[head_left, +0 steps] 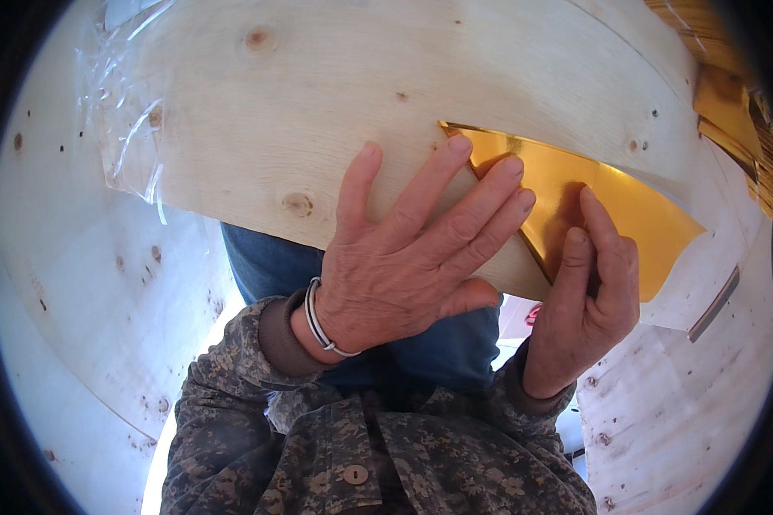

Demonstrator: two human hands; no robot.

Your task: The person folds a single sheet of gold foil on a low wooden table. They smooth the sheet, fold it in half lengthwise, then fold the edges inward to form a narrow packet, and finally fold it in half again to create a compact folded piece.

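A pale wooden board (318, 103) with knots lies across my lap. A shiny gold foil sheet (636, 215) rests on its right part. My left hand (412, 257) lies flat on the board, fingers spread, fingertips touching the foil's left edge. My right hand (588, 300) presses its fingers onto the foil's lower part. A silver bangle (318, 322) circles my left wrist.
Clear plastic wrap (133, 129) clings to the board's left end. More plywood panels (86, 283) lie to the left and at the lower right (678, 403). A stack of gold-coloured sheets (739, 120) sits at the upper right. My blue trousers and camouflage jacket fill the lower middle.
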